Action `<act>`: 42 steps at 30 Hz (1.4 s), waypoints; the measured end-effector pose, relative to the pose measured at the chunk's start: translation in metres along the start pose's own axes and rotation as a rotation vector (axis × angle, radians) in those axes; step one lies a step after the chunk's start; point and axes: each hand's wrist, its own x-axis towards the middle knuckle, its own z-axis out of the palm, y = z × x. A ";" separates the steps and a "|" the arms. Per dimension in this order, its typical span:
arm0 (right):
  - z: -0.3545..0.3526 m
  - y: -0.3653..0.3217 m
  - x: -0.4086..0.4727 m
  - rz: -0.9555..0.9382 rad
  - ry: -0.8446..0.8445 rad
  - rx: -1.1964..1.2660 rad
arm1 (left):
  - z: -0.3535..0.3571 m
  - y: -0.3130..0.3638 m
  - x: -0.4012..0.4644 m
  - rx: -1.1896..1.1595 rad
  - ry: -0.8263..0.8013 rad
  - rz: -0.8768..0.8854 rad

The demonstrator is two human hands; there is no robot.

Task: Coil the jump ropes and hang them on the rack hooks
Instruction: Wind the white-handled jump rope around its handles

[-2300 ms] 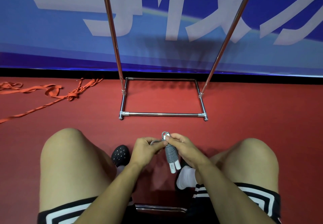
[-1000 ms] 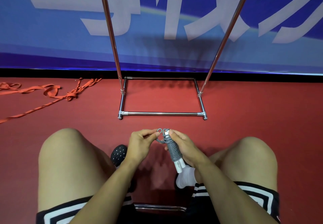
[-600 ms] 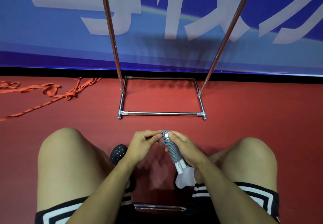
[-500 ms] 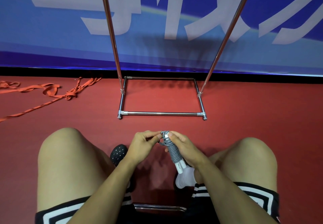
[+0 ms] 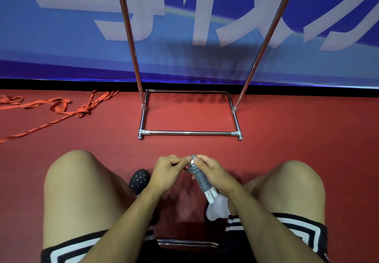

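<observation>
Hands together between knees: right hand (image 5: 213, 172) grips coiled grey jump rope (image 5: 200, 177), left hand (image 5: 167, 173) pinches its top end. Rack (image 5: 190, 133) far ahead.

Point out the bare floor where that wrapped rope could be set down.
Bare red floor lies right of the chrome rack base, and more inside its rectangle. The left is crowded by loose orange straps. Between the knees, both hands, left hand and right hand, pinch the grey coiled jump rope with white handles.
</observation>
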 end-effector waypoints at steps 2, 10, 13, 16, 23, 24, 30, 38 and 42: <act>0.001 0.000 0.000 -0.007 -0.007 -0.001 | 0.000 0.000 0.000 -0.037 0.014 -0.010; 0.006 -0.002 0.001 -0.020 0.009 0.030 | 0.005 0.000 -0.002 -0.068 0.091 -0.022; 0.006 -0.004 0.001 -0.024 0.015 0.038 | 0.008 -0.002 -0.002 -0.111 0.087 -0.034; 0.003 -0.002 0.002 -0.026 0.016 0.042 | 0.009 -0.005 -0.001 -0.167 0.043 -0.081; 0.003 -0.003 0.000 -0.015 0.008 0.059 | 0.013 -0.010 0.000 -0.238 0.055 -0.131; 0.003 -0.004 0.000 -0.012 0.008 0.060 | 0.013 -0.010 0.000 -0.265 0.053 -0.141; 0.003 -0.001 0.001 0.009 -0.001 0.058 | 0.014 -0.014 0.001 -0.387 0.076 -0.199; 0.002 -0.002 -0.003 0.029 -0.002 0.050 | 0.018 -0.016 0.005 -0.520 -0.026 -0.311; 0.004 -0.003 -0.002 0.031 0.006 0.048 | 0.017 -0.017 0.007 -0.536 -0.029 -0.313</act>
